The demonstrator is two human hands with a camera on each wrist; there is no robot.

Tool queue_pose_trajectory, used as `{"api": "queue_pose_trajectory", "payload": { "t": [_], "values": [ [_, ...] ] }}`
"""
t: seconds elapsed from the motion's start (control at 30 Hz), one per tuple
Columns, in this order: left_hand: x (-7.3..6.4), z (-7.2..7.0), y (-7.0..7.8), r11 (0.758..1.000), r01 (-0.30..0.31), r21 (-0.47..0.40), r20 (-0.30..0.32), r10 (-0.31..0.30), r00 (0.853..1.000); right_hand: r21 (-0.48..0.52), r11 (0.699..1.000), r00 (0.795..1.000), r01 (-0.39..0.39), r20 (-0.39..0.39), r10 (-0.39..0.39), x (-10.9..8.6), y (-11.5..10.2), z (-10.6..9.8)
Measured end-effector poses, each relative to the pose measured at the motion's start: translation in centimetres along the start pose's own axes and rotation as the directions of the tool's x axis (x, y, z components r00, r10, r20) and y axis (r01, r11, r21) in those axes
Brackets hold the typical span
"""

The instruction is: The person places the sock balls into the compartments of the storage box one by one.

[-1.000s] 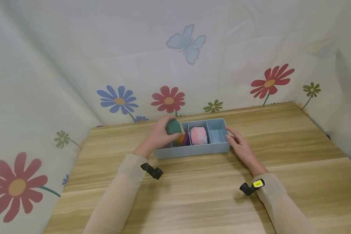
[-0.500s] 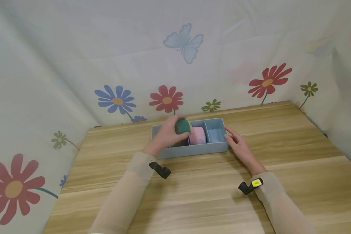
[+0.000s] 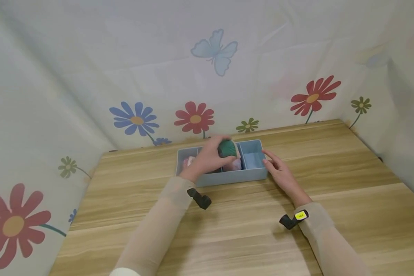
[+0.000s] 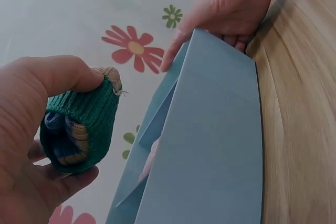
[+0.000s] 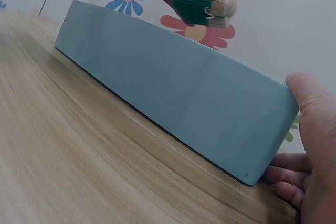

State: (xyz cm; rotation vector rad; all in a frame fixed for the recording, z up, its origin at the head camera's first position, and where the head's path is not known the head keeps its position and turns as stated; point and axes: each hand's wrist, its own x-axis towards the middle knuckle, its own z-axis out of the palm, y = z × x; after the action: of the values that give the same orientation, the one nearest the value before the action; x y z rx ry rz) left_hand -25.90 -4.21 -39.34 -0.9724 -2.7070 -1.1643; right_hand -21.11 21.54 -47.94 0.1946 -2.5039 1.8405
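My left hand (image 3: 212, 157) grips a rolled-up green knit sock (image 3: 227, 148) with beige and dark blue parts. In the left wrist view the thumb lies on top of the roll (image 4: 86, 106) and fingers curl beneath. It hangs above the light-blue divided box (image 3: 232, 177), over the compartment with a pink fluffy roll (image 3: 232, 165). My right hand (image 3: 283, 174) holds the box's right end, thumb at the near rim and index finger farther back. Part of a pink-and-white roll (image 3: 188, 161) shows in the leftmost compartment. My left hand hides the compartment beside it.
The box stands on a wood-grain table (image 3: 241, 226), near its back edge. Behind it hangs a white cloth (image 3: 151, 69) printed with flowers and a butterfly. A divider (image 3: 241, 155) separates the pink roll from the rightmost compartment, whose blue bottom shows.
My left hand has moved right with the green sock, from above the yellow-and-purple roll to above the pink one. The leftmost roll has come into sight. My right hand stays at the box's end.
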Motion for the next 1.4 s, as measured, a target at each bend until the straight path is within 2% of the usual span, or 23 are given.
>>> {"api": "queue_pose_trajectory", "payload": {
  "t": [0.3, 0.6, 0.77, 1.2, 1.4],
  "values": [
    [1.4, 1.9, 0.9, 0.997, -0.067, -0.046, 0.053, 0.070, 0.996, 0.003, 1.000, 1.000, 0.002, -0.002, -0.002, -0.1, 0.4, -0.1],
    [2.5, 3.3, 1.5, 0.995, -0.076, -0.069, 0.103, 0.083, 0.991, 0.013, 1.000, 1.000, 0.003, 0.005, -0.003, 0.0, 0.4, -0.1],
    [3.2, 4.2, 1.4, 0.995, -0.089, -0.038, 0.129, 0.094, 0.987, 0.027, 1.000, 1.000, 0.013, 0.010, -0.013, 0.1, 0.2, 0.0],
    [4.4, 5.5, 1.4, 0.996, -0.069, -0.060, 0.156, 0.077, 0.985, 0.044, 0.999, 0.999, 0.018, 0.032, -0.019, 0.0, 0.1, -0.2],
    [5.0, 6.4, 1.1, 0.999, -0.033, -0.008, 0.184, 0.034, 0.982, 0.045, 0.999, 0.999, -0.005, 0.036, 0.003, -0.3, -0.3, -0.4]
  ]
}}
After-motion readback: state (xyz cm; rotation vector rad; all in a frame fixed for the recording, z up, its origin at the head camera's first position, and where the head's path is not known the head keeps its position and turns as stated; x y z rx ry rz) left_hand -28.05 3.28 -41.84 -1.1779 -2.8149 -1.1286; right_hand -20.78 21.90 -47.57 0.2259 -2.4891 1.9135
